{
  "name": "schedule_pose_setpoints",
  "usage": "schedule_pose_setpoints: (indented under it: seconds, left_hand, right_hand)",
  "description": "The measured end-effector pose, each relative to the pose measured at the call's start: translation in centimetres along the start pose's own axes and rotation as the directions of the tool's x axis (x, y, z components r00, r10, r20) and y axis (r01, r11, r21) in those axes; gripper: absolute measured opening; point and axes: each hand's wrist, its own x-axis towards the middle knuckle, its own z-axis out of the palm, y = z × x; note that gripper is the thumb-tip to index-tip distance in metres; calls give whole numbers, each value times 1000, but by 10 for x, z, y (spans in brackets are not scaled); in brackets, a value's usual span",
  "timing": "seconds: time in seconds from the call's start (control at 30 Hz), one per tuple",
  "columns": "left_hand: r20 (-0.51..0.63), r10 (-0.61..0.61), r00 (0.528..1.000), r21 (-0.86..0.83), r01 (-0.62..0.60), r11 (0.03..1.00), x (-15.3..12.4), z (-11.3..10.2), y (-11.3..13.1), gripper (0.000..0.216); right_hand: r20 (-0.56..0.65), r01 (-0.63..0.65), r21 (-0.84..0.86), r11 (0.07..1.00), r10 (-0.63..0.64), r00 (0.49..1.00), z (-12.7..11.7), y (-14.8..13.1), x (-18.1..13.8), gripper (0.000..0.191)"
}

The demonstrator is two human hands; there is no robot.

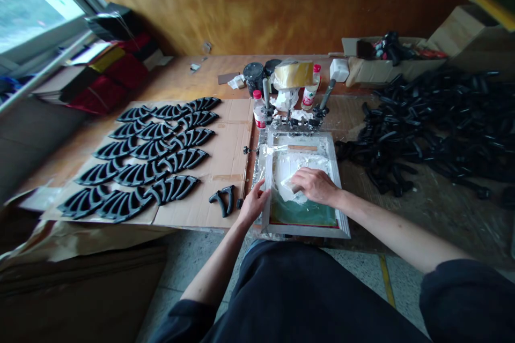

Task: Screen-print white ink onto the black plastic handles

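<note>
In front of me lies a screen printing frame (343, 220) with a silver metal rim and a green mesh, smeared white over its middle. My right hand (316, 185) is closed around a crumpled white wad, cloth or paper, and presses it against the mesh (303, 213). At the frame's left rim is my left hand (255, 201), its fingers curled onto the edge; its grip is partly hidden. A clamp stand (295, 120) with two upright posts joins the frame's far end. Left of my left hand, one black forked plastic part (222, 201) rests on cardboard.
Overlapping rows of black plastic parts (153, 153) cover the cardboard sheet (229, 144) on the left. A large loose heap of black parts (438, 128) lies right. Behind the frame stand red-capped bottles (310, 91), dark jars (254, 76) and a tape roll (293, 75). An open carton (394, 69) is at back right.
</note>
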Motion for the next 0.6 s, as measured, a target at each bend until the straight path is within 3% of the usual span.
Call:
schedule_pose_setpoints:
  seconds: [0.17, 0.27, 0.33, 0.5, 0.6]
  left_hand:
    - [1, -3, 1000, -61, 3, 998, -2, 0, 1, 61]
    - [8, -11, 1000, -55, 11, 998, -2, -1, 3, 61]
    - [27, 5, 1000, -33, -4, 999, -3, -4, 8, 63]
    - [99, 71, 993, -114, -59, 992, -15, -19, 36, 72]
    - [58, 116, 992, -254, -97, 962, -26, -29, 69, 59]
  right_hand:
    - [-67, 28, 32, 999, -25, 997, 21, -17, -24, 32]
    - [-64, 13, 99, 995, -7, 998, 10, -10, -21, 25]
    - [-89, -97, 116, 988, 108, 990, -4, 1, 0, 23]
    - [-180, -384, 86, 919, 393, 902, -49, 43, 57, 54]
    - [-332, -478, 157, 864, 502, 799, -75, 86, 45, 46]
